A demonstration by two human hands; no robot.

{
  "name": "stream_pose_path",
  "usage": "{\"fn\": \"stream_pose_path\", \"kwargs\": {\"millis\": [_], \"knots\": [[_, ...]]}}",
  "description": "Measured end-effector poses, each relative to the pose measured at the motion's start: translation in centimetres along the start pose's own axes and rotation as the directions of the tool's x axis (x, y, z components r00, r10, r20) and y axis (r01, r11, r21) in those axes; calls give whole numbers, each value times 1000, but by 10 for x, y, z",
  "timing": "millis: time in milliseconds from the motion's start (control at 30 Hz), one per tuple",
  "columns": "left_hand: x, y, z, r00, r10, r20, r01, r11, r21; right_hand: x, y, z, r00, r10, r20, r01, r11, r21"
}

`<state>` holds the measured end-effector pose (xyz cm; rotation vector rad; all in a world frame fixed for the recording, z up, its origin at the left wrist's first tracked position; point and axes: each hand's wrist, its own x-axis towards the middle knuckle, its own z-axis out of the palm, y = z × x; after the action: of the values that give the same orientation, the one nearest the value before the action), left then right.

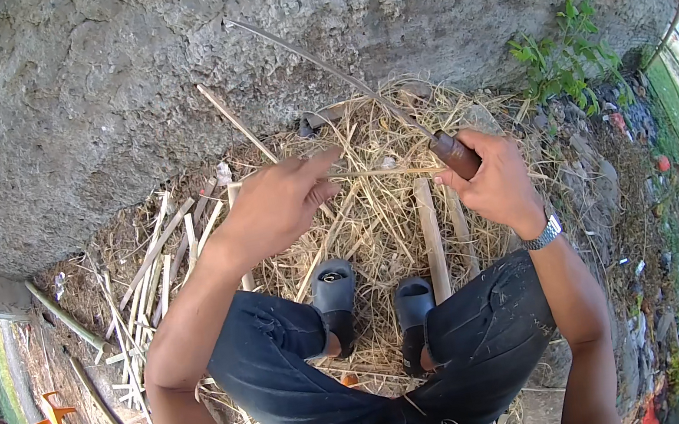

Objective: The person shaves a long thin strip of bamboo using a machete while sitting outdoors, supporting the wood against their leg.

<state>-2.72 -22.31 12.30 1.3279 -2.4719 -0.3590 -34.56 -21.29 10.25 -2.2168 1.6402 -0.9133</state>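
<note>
At the far left edge, a small orange plastic object [55, 423] is seen lying on the bare ground, well apart from the work. Right of it, split bamboo strips [155, 259] are scattered in a loose fan, with a longer round stick [66, 319] lying beside them near a grey concrete wall [161, 72] that fills the far side of the scene.

The left hand [277, 204] is held above the straw, its thumb and forefinger pinched on one end of a thin bamboo sliver [378, 173]; the other fingers are curled loosely. The sliver is stretched almost level from this hand toward the right hand, above a heap of dry straw and shavings [376, 224].

Nearer, two grey sandals [375, 303] are planted on the straw between knees covered by dark denim shorts [284, 369]. A flat bamboo slat [432, 238] lies lengthwise just right of the right sandal.

The right hand [493, 180] is closed firmly around the brown wooden handle [456, 154] of a long knife, and a silver wristwatch [543, 232] is worn on that wrist. The thin blade [317, 62] runs up and to the left from the handle, over the far straw and across the wall. The sliver meets the knife just beside the handle.

At the far right, a green weed [565, 47] grows at the foot of the wall, with stony ground [618, 197] nearer.
</note>
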Motion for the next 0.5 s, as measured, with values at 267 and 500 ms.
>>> {"fn": "stream_pose_path", "kwargs": {"millis": [267, 500], "knots": [[8, -30, 8, 980, -137, 147, 176, 938, -299, 0, -13, 0, 875, -370, -313, 276, 911, -306], [16, -8, 4, 961, -142, 238, 272, 314, -909, -6, -20, 14, 999, -31, 20, 29, 995, 100]]}}
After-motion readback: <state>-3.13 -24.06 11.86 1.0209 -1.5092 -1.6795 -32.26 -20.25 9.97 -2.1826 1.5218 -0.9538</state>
